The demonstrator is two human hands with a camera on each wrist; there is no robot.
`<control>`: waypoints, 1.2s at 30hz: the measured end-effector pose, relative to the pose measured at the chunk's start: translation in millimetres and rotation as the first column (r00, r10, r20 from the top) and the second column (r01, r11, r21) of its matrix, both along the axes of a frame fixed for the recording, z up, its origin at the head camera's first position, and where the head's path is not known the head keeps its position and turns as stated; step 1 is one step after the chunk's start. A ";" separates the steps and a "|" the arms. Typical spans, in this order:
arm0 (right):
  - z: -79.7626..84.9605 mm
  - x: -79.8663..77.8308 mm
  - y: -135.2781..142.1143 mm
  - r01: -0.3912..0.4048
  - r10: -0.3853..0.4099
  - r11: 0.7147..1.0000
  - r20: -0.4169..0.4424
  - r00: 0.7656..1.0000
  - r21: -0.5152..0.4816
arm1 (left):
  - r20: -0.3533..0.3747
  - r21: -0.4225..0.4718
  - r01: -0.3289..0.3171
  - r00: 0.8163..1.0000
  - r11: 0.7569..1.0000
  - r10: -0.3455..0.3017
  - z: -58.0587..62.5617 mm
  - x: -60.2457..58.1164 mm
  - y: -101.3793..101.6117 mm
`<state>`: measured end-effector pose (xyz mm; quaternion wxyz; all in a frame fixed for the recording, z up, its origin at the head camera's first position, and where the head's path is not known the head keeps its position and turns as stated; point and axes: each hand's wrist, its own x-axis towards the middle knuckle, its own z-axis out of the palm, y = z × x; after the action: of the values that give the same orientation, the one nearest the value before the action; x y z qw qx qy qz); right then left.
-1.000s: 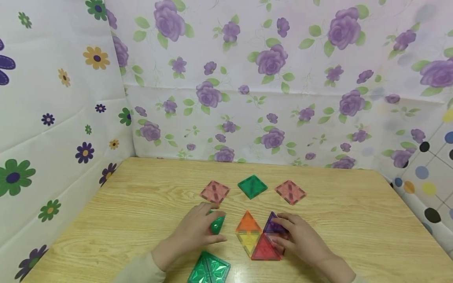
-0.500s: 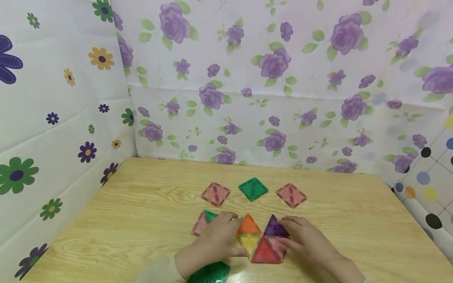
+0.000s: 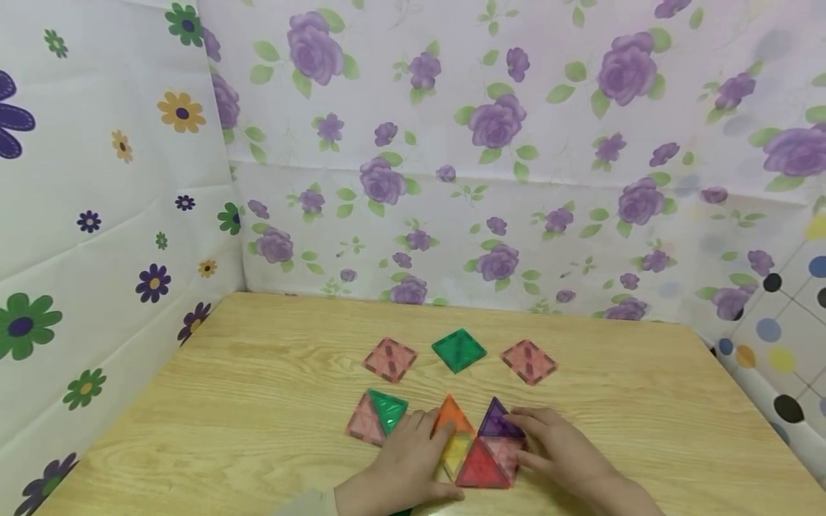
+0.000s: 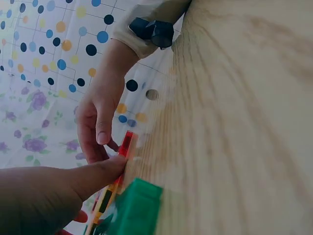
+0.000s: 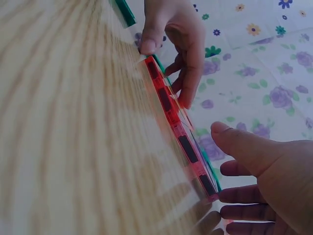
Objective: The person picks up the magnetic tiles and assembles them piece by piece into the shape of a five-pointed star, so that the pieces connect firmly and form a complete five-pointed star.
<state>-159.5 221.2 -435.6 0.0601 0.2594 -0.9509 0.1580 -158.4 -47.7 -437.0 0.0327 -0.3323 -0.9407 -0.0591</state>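
Flat translucent triangle tiles lie joined in the middle of the table: orange (image 3: 452, 416), yellow (image 3: 457, 448), red (image 3: 481, 467), pink (image 3: 506, 451) and purple (image 3: 495, 421). My left hand (image 3: 408, 459) rests at the left side of the orange and yellow tiles, its fingers loosely bent over their edges. My right hand (image 3: 564, 451) touches the right side of the group with fingertips at the purple and pink tiles. Its fingers look straight and spread in the right wrist view. Beside the left hand, a green triangle tile (image 3: 390, 408) lies against a pink triangle tile (image 3: 365, 423).
Farther back sit a pink diamond (image 3: 390, 360), a green diamond (image 3: 459, 350) and another pink diamond (image 3: 529, 361) in a row. A thick green piece (image 4: 139, 210) stands close to the left hand, mostly hidden by it in the head view. Patterned cloth (image 3: 452, 158) walls the table.
My left hand has left the green triangle tile at the left and moved right to the orange and yellow tiles. My right hand has stayed at the right edge of the group.
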 end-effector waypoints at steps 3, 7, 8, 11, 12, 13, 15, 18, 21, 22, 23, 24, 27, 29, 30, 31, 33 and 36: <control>-0.8 -0.3 1.9 -0.030 0.030 0.999 -0.011 0.999 0.015 | -0.012 0.010 0.005 1.000 1.000 -0.005 -3.7 -1.3 -0.4; -1.0 -0.5 5.2 -0.063 0.062 0.997 0.027 0.998 0.038 | 0.007 0.021 0.009 1.000 1.000 -0.009 -6.4 -3.5 -2.2; -0.7 -0.8 6.0 -0.069 0.067 0.997 0.041 0.997 0.044 | 0.015 0.024 0.007 1.000 1.000 -0.008 -6.8 -3.9 -2.8; -1.1 -1.8 7.4 -0.076 0.073 0.996 0.050 0.996 0.055 | 0.031 0.030 0.005 1.000 1.000 -0.006 -7.7 -5.1 -4.5; -1.8 -2.1 7.6 -0.074 0.072 0.996 0.044 0.996 0.059 | 0.037 0.036 0.004 0.999 0.999 -0.005 -7.9 -5.4 -4.9; -2.9 -2.4 7.7 -0.071 0.070 0.996 0.027 0.997 0.062 | 0.041 0.040 0.005 0.999 0.999 -0.007 -8.0 -5.6 -5.4; -5.0 -2.8 7.5 -0.060 0.060 0.996 0.003 0.998 0.066 | 0.050 0.053 0.006 0.999 0.999 -0.009 -8.4 -6.3 -6.0; -8.8 -3.2 7.1 -0.038 0.039 0.997 -0.011 0.999 0.065 | 0.070 0.073 0.002 0.997 0.997 -0.007 -8.0 -7.0 -6.6; -10.8 -2.9 7.0 -0.030 0.030 0.998 0.007 1.000 0.058 | 0.086 0.080 -0.017 0.996 0.997 0.010 -8.9 -7.6 -7.0; -11.3 -2.7 7.0 -0.029 0.028 0.998 0.011 1.000 0.057 | 0.087 0.077 -0.028 0.996 0.997 0.021 -9.3 -7.7 -7.1; -11.7 -2.5 7.1 -0.027 0.026 0.998 0.019 0.999 0.053 | 0.085 0.074 -0.042 0.996 0.996 0.035 -9.8 -7.8 -7.2; -12.1 -2.5 7.3 -0.024 0.022 0.998 0.025 0.999 0.050 | 0.081 0.072 -0.057 0.995 0.996 0.051 -10.1 -7.7 -7.2; -13.2 -2.7 8.4 -0.014 0.013 0.999 0.024 1.000 0.039 | 0.060 0.069 -0.098 0.994 0.993 0.094 -11.1 -7.5 -7.3; -13.8 -3.0 9.4 -0.012 0.011 0.999 0.015 1.000 0.031 | 0.045 0.074 -0.112 0.993 0.991 0.109 -11.7 -7.5 -7.3; -14.2 -3.3 9.8 -0.012 0.012 0.999 0.011 1.000 0.031 | 0.045 0.080 -0.116 0.993 0.990 0.113 -11.9 -7.6 -7.4; -14.2 -3.5 10.0 -0.014 0.014 0.999 0.007 1.000 0.030 | 0.047 0.088 -0.119 0.992 0.989 0.115 -12.2 -7.9 -7.6; -13.8 -3.9 10.1 -0.019 0.019 0.999 0.008 1.000 0.026 | 0.066 0.114 -0.129 0.990 0.985 0.122 -12.4 -8.5 -7.9; -12.8 -4.4 9.1 -0.022 0.022 1.000 0.034 0.999 0.003 | 0.113 0.160 -0.149 0.985 0.976 0.132 -12.7 -9.7 -8.1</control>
<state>-163.9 230.3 -448.4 0.0418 0.2671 -0.9491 0.1615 -168.2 -55.8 -449.7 0.0166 -0.2575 -0.9540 -0.1526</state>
